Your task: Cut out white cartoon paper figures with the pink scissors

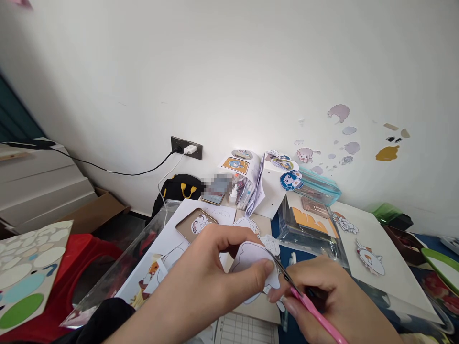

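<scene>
My left hand [225,272] pinches a white paper cutout [253,260] between thumb and fingers, above the middle of the table. A drawn scalloped outline runs along the paper's upper edge. My right hand [322,296] grips a pink-handled craft knife or pair of scissors [311,310]; the fingers hide part of it, so I cannot tell which. Its thin dark metal tip lies against the right edge of the paper. Beneath the hands are more line-drawn cutouts [247,223] and a grid-marked sheet [247,329].
Behind the hands lie a shallow metal tin [184,228], a phone [214,193] and a pen holder [244,191]. Clear plastic bags [308,239] and a teal pencil case [319,186] sit at right. A red stool [84,253] stands left. Paper pieces [387,153] stick to the wall.
</scene>
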A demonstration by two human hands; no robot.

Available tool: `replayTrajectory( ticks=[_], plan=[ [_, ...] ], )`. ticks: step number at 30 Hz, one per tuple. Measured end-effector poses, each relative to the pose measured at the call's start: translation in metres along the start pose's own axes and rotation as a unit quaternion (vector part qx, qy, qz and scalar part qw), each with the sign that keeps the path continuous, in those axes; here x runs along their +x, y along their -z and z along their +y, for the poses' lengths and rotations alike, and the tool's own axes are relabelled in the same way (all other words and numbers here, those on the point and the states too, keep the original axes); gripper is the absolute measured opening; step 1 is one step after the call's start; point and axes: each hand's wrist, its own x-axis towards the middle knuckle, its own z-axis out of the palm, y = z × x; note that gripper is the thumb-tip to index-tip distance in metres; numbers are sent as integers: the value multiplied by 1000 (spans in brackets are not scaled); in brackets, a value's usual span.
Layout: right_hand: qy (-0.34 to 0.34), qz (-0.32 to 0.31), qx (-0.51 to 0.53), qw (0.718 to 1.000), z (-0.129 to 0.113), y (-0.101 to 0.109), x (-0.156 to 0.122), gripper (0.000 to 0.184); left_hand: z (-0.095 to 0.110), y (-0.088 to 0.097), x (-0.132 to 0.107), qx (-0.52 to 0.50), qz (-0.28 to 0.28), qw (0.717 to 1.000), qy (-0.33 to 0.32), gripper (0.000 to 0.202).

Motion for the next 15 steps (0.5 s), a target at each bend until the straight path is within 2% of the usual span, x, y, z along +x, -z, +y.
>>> replayTrajectory(
  ticks=[5, 6, 10, 15],
  plan=[
    [-9, 15, 16, 1000, -2, -5, -2, 21, -2, -2, 2, 14, 18, 1000, -7, 17],
    [-38, 47, 11, 998, -4, -6, -3, 22, -3, -3, 3, 1, 29, 1000, -6, 17],
    [-38, 56, 10, 998, -7, -7, -2, 21, -6, -6, 4, -73, 74, 995, 1, 17],
    [-14, 39, 53, 998, -1, -7, -4, 17, -4, -6, 5, -121, 51, 991, -7, 17]
  ],
)
